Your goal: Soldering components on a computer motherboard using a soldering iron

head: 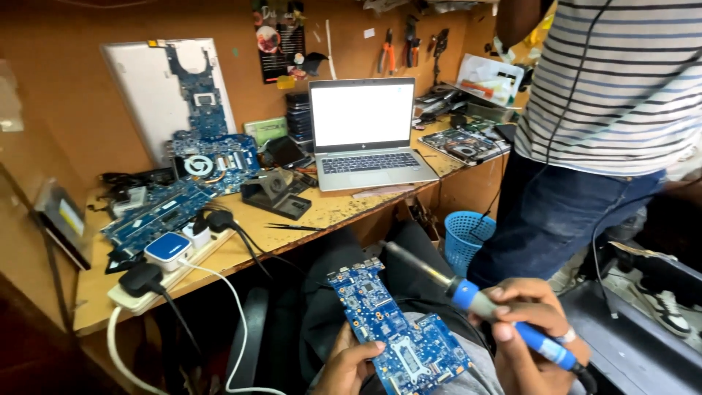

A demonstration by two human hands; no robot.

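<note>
Two hands low | left hand [349,362] grip pinching circuit board [398,336] | right hand [530,322] grip clasping soldering iron [468,296]

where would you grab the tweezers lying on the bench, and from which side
The black tweezers lie flat on the wooden bench, joined end left, points right. Probably best pinched across the middle of the two legs from above, fingers closing from the front and back edges; nothing crowds them, though the power strip cables sit just left.
</note>
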